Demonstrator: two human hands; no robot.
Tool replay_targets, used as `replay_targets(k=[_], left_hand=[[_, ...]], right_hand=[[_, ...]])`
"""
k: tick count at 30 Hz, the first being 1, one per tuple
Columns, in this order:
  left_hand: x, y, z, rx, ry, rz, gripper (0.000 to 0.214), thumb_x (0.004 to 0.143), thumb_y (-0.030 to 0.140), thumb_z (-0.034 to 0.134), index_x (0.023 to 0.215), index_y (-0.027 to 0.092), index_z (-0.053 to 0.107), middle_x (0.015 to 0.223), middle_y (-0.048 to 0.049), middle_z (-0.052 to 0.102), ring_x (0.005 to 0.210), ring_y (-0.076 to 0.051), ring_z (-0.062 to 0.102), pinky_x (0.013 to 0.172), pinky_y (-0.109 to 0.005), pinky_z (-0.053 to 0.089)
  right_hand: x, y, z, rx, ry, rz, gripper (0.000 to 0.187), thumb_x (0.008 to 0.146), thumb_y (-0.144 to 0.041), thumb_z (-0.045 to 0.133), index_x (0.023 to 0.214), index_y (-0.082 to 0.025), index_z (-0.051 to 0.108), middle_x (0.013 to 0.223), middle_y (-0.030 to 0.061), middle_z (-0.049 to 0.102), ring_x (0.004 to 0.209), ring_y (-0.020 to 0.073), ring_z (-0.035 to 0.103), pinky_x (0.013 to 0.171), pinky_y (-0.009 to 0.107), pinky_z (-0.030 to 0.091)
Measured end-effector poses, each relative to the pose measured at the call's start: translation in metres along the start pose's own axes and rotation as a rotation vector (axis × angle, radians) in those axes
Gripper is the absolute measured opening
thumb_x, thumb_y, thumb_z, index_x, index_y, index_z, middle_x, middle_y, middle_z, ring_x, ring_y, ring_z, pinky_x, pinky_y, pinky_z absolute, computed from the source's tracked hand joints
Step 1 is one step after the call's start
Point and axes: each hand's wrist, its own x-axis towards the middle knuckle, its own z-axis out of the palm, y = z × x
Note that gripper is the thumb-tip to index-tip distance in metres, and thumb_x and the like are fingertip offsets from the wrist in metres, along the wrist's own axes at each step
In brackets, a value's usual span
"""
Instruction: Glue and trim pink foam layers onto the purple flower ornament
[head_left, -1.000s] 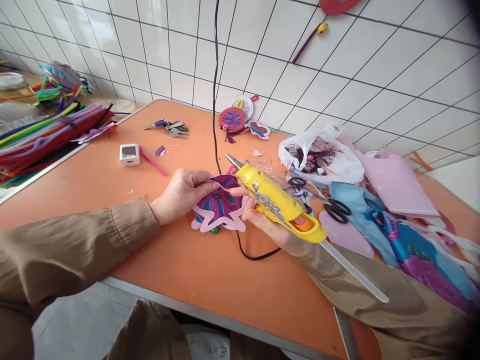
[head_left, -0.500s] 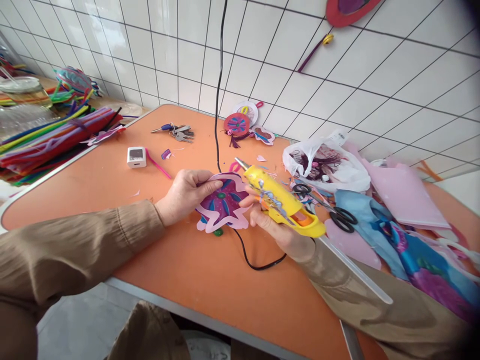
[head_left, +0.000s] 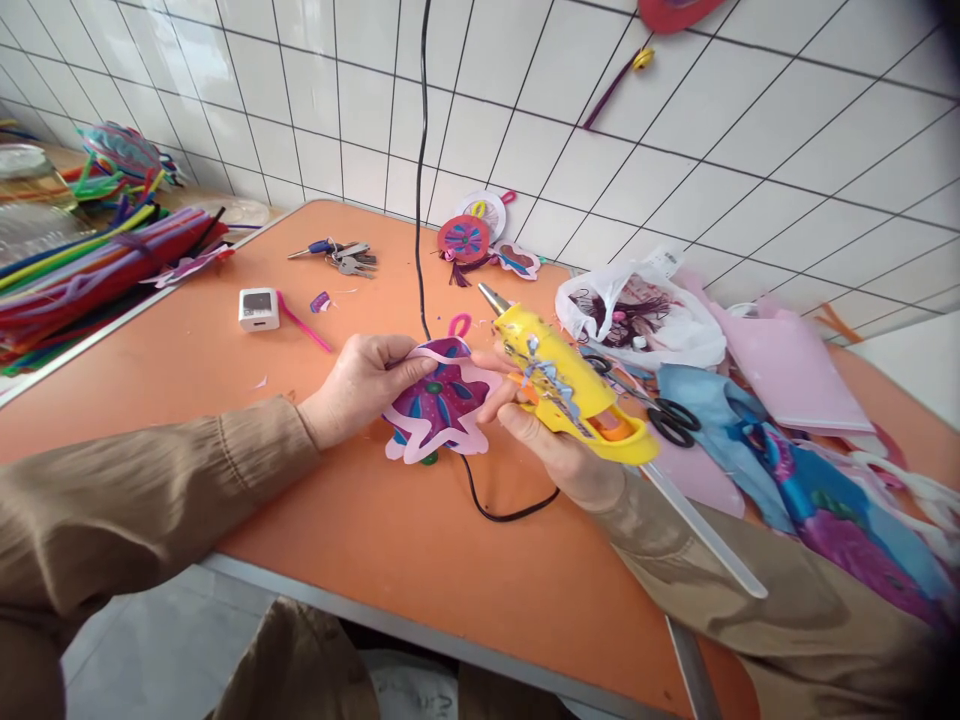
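Note:
Between the thumb and fingers of my left hand is the upper left edge of a pink and purple flower-shaped ornament. It has blue petals, a green centre and a pink loop on top; a green bead shows below it. My right hand is closed around a yellow hot glue gun, its metal nozzle pointing up and left, above the ornament's right side. A clear glue stick sticks out of the gun's back. Fingertips of my right hand reach the ornament's right edge.
A black cord hangs down behind the ornament. Keys and a white charger lie at the back left. To the right are scissors, a white plastic bag and blue fabric. Pipe cleaners are piled far left.
The glue gun's nozzle has risen slightly relative to the ornament, and right-hand fingers now reach its upper right edge. The whole view has shifted a little. Both hands keep their holds.

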Motion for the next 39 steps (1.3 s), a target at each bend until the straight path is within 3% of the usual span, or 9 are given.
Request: replay_targets(k=[5,9,12,15,17,22,30,35,39], left_hand=[[0.000,-0.001,0.001,-0.074,-0.043,-0.064,0.032,0.081,0.041,0.063,0.074,0.010,0.068,0.054,0.0000,0.055,0.044,-0.008,0.043,0.038,-0.019,0.035],[0.000,0.001,0.001,-0.060,-0.095,-0.089,0.029,0.080,0.037,0.066,0.077,0.009,0.070,0.054,-0.0001,0.058,0.044,-0.008,0.048,0.037,-0.018,0.035],[0.001,0.003,0.002,-0.132,-0.145,-0.110,0.030,0.079,0.037,0.068,0.088,0.009,0.072,0.068,-0.0044,0.069,0.052,-0.011,0.059,0.043,-0.019,0.044],[0.002,0.002,0.003,-0.206,-0.172,-0.120,0.035,0.078,0.035,0.070,0.103,0.010,0.072,0.088,-0.0084,0.076,0.066,-0.015,0.067,0.055,-0.022,0.054],[0.002,0.002,0.002,-0.197,-0.164,-0.140,0.045,0.079,0.033,0.070,0.118,0.010,0.068,0.086,-0.0079,0.076,0.065,-0.015,0.068,0.056,-0.023,0.055],[0.002,0.003,0.000,-0.089,-0.164,-0.123,0.080,0.079,0.025,0.071,0.151,0.017,0.037,0.062,0.0011,0.068,0.042,-0.009,0.053,0.037,-0.018,0.042],[0.001,0.007,0.000,-0.060,-0.188,-0.119,0.062,0.082,0.029,0.067,0.139,0.017,0.045,0.065,-0.0006,0.068,0.044,-0.011,0.056,0.036,-0.017,0.042],[0.001,0.010,-0.002,0.001,-0.169,-0.123,0.053,0.081,0.027,0.067,0.129,0.018,0.046,0.062,0.0018,0.065,0.042,-0.010,0.054,0.033,-0.016,0.041],[0.002,0.009,-0.003,-0.044,-0.195,-0.106,0.053,0.082,0.024,0.065,0.131,0.020,0.046,0.059,0.0038,0.063,0.042,-0.011,0.055,0.033,-0.016,0.043]], right_hand=[[0.000,0.004,0.001,0.044,0.054,0.011,0.018,0.090,-0.037,0.059,0.083,-0.023,0.068,0.081,0.0038,0.072,0.080,0.0200,0.069,0.080,0.038,0.056],[0.005,0.007,0.001,0.134,0.007,0.014,0.014,0.090,-0.036,0.060,0.091,-0.025,0.068,0.093,0.0027,0.073,0.091,0.0206,0.070,0.086,0.040,0.057],[0.010,0.008,0.000,0.175,-0.039,0.023,0.020,0.090,-0.037,0.059,0.104,-0.024,0.067,0.111,0.0052,0.071,0.102,0.0200,0.069,0.092,0.038,0.057],[0.014,0.006,-0.001,0.206,-0.093,0.070,0.019,0.091,-0.038,0.057,0.098,-0.023,0.065,0.118,0.0061,0.068,0.105,0.0189,0.068,0.093,0.036,0.059],[0.014,0.005,-0.001,0.234,-0.110,0.090,0.018,0.091,-0.038,0.057,0.093,-0.022,0.065,0.120,0.0067,0.067,0.106,0.0186,0.068,0.094,0.036,0.058],[0.011,0.007,0.004,0.299,-0.053,0.104,0.028,0.089,-0.037,0.062,0.113,-0.023,0.063,0.121,0.0064,0.067,0.098,0.0159,0.067,0.094,0.035,0.057],[0.008,0.009,0.005,0.239,-0.044,0.027,0.020,0.089,-0.034,0.063,0.103,-0.021,0.070,0.105,0.0034,0.073,0.099,0.0160,0.068,0.092,0.030,0.056],[0.008,0.005,0.008,0.303,-0.046,0.073,0.025,0.087,-0.036,0.062,0.105,-0.019,0.066,0.107,0.0068,0.071,0.101,0.0171,0.068,0.095,0.032,0.056],[0.012,0.002,0.007,0.130,-0.048,0.119,0.022,0.084,-0.032,0.062,0.101,-0.020,0.063,0.106,0.0069,0.071,0.094,0.0175,0.069,0.090,0.034,0.058]])
